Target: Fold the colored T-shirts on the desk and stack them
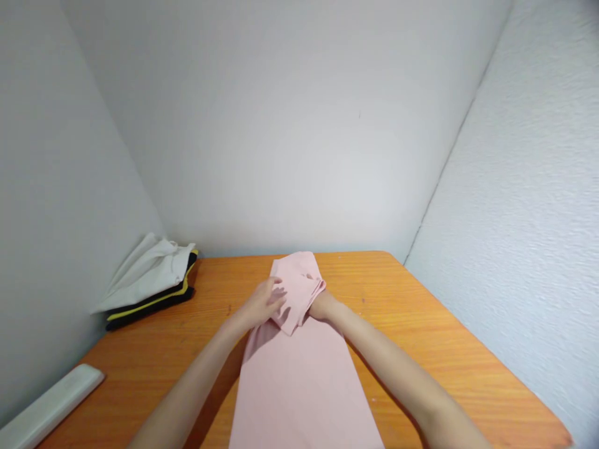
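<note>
A pale pink garment point(306, 380) lies lengthwise down the middle of the wooden table point(402, 324), in a long narrow strip. Its far end is turned over on itself in a loose, slightly crumpled flap. My left hand point(262, 304) is at the flap's left edge, fingers apart and casting shadows on the cloth. On the other side, my right hand point(321, 305) reaches in under the flap. Its fingers are hidden by the fabric, so their grip does not show.
At the back left, folded clothes are stacked against the wall, a white one point(159, 271) on top of black and yellow point(150, 302) layers. A long white object point(56, 399) lies at the front left. Walls border the table at the back and both sides.
</note>
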A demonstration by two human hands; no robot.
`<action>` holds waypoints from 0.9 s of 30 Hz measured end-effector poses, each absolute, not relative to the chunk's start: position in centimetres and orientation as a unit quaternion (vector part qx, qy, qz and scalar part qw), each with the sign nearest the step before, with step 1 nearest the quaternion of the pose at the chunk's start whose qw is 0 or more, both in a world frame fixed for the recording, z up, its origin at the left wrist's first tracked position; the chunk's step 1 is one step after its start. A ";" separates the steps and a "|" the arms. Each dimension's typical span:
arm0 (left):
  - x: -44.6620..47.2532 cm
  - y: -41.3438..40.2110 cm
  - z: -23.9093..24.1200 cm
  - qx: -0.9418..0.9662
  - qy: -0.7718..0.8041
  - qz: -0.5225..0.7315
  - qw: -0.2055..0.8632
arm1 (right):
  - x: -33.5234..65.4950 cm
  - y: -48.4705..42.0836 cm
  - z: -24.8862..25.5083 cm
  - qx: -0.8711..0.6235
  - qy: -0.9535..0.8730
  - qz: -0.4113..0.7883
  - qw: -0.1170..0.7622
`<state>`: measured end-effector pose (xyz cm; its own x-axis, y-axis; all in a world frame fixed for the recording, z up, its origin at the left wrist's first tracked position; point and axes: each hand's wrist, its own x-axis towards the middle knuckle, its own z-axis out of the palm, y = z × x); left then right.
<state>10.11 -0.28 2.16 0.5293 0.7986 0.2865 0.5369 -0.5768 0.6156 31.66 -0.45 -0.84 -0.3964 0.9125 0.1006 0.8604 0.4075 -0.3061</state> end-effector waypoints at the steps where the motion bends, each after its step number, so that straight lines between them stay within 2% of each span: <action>1: 8.6 -0.8 1.7 0.853 0.392 0.264 0.220 | 33.3 -0.9 -1.2 -0.535 -0.832 0.097 0.113; 5: 5.3 -2.6 0.1 0.885 0.371 0.212 0.186 | 37.6 -1.5 -2.0 -0.593 -0.797 0.078 0.079; 13: 6.7 -3.5 -0.5 0.875 0.408 0.242 0.101 | 36.3 1.3 0.2 -0.668 -0.729 0.038 0.144; 22: 5.4 -3.0 -2.0 0.849 0.414 0.303 0.126 | 31.6 3.2 -0.7 -0.696 -0.708 0.044 0.115; 27: 5.4 -3.1 -1.8 0.840 0.445 0.286 0.119 | 29.3 6.8 -0.3 -0.709 -0.689 0.054 0.139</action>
